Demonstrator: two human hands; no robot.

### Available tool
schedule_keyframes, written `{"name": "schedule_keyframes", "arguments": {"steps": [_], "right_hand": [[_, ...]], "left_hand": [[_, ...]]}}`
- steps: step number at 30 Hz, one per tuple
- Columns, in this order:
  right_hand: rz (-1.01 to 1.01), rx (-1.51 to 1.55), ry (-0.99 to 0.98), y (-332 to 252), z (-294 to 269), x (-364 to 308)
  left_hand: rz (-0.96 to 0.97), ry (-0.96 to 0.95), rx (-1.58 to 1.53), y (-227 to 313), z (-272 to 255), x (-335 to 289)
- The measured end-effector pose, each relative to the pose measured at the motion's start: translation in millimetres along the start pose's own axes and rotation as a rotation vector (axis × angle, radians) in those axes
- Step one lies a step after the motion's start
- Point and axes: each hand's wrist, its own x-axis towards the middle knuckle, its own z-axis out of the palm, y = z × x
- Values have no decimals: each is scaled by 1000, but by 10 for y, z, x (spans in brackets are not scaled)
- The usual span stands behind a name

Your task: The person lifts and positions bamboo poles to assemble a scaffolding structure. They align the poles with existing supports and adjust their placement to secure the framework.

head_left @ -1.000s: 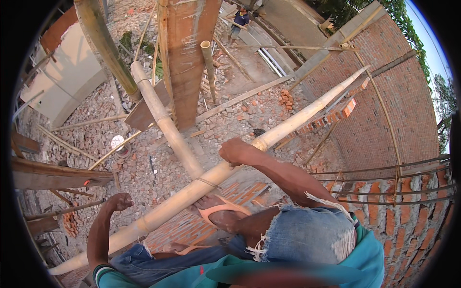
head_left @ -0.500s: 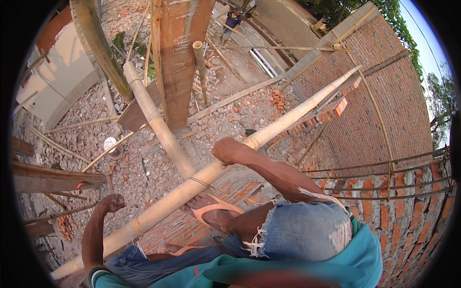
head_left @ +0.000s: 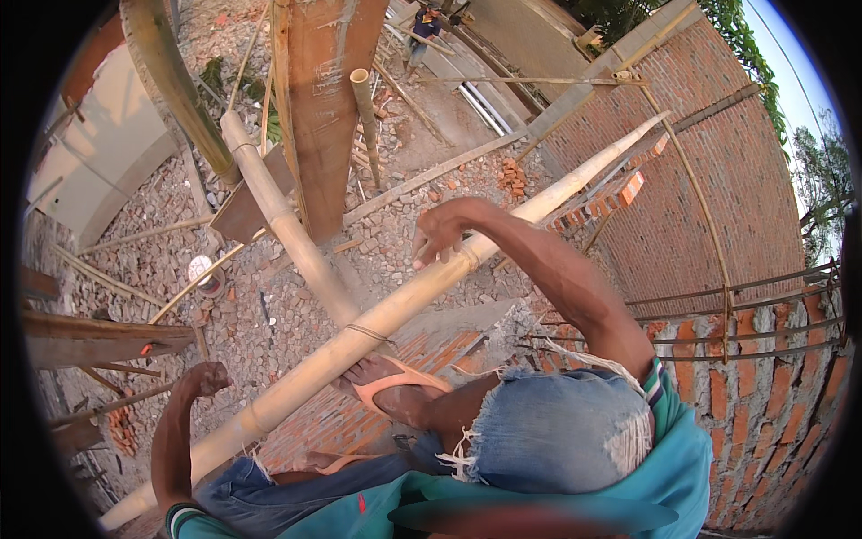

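Observation:
A long thick bamboo pole (head_left: pixel 296 386) runs aslant from lower left to upper right. Beneath it a second bamboo pole (head_left: pixel 287 238) reaches away to the far left, and a thin tie (head_left: pixel 370 334) wraps the crossing. Over the long pole, right of the tie, my right hand (head_left: pixel 444 234) hangs with fingers apart and bent down, holding nothing I can see. My left hand (head_left: pixel 206 378) is closed in the air left of the long pole; what it holds, if anything, is hidden. My sandalled foot (head_left: pixel 395 386) stands beside the tie on the brickwork.
A wooden formwork column (head_left: pixel 328 117) and a large upright bamboo (head_left: pixel 175 90) rise ahead. Far below lie rubble (head_left: pixel 242 314) and a white bucket (head_left: pixel 206 274). To the right are a brick wall (head_left: pixel 682 207) and bent steel bars (head_left: pixel 745 350). Another person (head_left: pixel 425 31) stands far off.
My right hand has gone from a closed fist at the long pole to loosened fingers, its wrist raised and arched. My left hand has shifted slightly left, still closed.

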Motion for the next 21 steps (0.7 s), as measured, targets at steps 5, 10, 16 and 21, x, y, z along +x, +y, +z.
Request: {"name": "schedule_keyframes", "arguments": {"steps": [5, 10, 16, 21], "right_hand": [[766, -202, 1213, 816, -1610, -1615], [848, 28, 856, 907, -2449, -2785], [643, -93, 973, 891, -1937, -2057], [235, 176, 391, 808, -1672, -1497]], "left_hand": [[211, 169, -102, -119, 105, 39], [19, 1, -59, -299, 218, 75], [44, 52, -120, -164, 76, 50], [104, 72, -149, 181, -107, -71]]}}
